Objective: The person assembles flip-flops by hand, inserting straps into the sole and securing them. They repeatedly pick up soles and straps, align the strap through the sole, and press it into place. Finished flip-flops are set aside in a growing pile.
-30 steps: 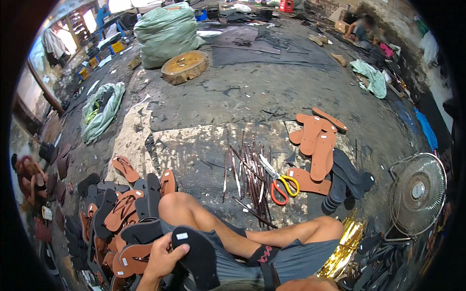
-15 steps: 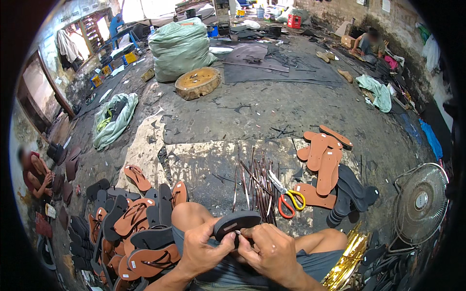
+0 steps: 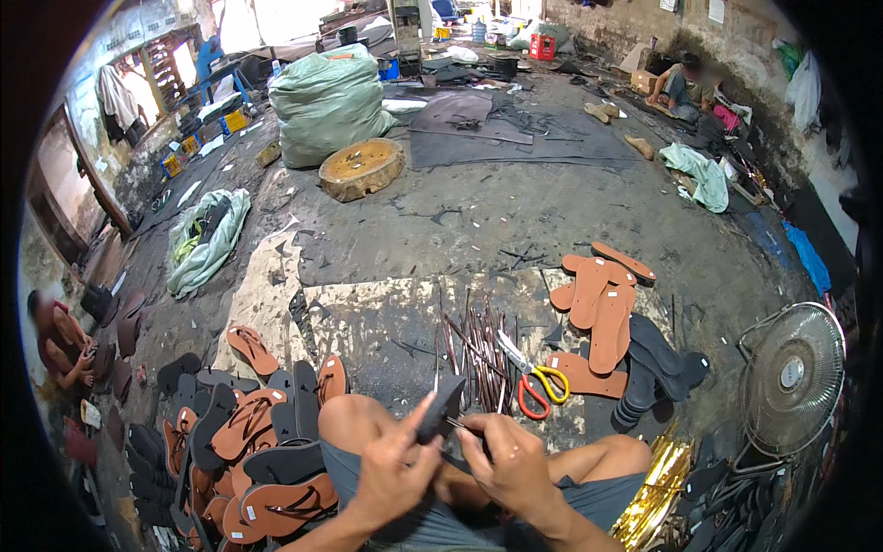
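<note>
Tilted more steeply on edge than half a second ago, the black sole (image 3: 441, 409) in the head view sits pinched in the left hand (image 3: 397, 465) — while the right hand (image 3: 506, 460), just beside it, pinches a thin piece (image 3: 456, 423) against it — with scissors (image 3: 532, 377) beyond the grip and brown sandals (image 3: 267, 517) to its left.

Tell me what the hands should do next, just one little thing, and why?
Maybe the right hand should gently tug the thin, dark piece that it seems to pinch beside the flat, black sandal sole, because the left hand grips that sole, tilted up.
</note>
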`<state>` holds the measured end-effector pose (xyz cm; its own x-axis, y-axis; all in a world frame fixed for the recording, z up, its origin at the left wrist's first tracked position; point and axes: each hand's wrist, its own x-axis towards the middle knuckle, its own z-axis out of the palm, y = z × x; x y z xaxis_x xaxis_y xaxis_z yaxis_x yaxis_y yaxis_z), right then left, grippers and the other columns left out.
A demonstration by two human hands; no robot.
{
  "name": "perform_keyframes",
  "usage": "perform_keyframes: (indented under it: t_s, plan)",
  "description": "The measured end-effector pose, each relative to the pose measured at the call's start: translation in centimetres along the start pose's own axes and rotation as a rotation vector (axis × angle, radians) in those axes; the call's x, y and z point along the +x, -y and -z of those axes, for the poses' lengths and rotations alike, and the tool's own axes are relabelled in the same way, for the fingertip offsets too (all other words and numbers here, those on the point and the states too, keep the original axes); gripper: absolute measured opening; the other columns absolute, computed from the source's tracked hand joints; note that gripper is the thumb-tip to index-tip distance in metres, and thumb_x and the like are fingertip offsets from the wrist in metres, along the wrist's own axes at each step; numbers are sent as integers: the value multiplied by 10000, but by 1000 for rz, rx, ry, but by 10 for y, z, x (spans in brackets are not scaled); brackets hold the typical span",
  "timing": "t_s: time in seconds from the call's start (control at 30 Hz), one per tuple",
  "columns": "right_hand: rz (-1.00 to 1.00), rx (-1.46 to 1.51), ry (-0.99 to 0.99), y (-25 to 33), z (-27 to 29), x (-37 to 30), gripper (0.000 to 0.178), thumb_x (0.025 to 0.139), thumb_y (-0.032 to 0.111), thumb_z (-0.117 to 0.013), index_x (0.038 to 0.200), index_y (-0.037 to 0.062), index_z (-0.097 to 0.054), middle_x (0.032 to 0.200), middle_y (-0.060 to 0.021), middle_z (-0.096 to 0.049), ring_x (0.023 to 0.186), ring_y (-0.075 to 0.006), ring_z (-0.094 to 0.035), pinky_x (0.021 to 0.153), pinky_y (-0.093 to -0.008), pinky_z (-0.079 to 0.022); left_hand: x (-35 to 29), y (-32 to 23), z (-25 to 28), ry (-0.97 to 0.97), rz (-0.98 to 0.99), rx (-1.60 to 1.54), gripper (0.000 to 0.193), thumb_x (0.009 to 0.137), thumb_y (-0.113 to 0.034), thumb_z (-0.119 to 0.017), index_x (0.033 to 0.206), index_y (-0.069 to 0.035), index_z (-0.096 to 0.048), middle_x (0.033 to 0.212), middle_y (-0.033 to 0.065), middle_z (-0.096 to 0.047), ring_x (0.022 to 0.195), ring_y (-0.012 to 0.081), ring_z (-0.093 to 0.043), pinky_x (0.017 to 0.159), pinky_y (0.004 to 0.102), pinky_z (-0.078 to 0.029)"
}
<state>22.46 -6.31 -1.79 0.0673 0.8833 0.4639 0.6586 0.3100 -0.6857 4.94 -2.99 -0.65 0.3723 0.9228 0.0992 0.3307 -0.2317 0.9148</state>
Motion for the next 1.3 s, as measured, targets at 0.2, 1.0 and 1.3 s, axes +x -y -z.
perform_keyframes:
  t_s: [0.2,1.0,1.3]
  plan:
    - [-82,95,-2,-4,6,-5,157,952,145,-745,1029,17,-700,952,-126,-751,866,-316,-733,744,-403,-587,10,19,17,140,-57,-547,494,975,-63,-709,1458,-22,-610,1493,204,-568,1432,284,-505,1087,364,-499]
    - [-913,1364,-372,-52,-59,-54,269,1064,310,-657,1132,50,-677,1029,-44,-736,854,-137,-710,684,-295,-600,24,42,-16,-121,-376,375,264,934,-98,-760,1191,-43,-736,1049,52,-784,991,137,-731,1116,446,-439]
    - [-738,972,787,-86,30,-32,353,1069,362,-656,1115,12,-647,871,2,-609,730,-74,-543,608,-280,-443,25,11,-19,94,192,-651,597,1020,-235,-618,1514,40,-429,1316,203,-666,1231,284,-646,1138,429,-459]
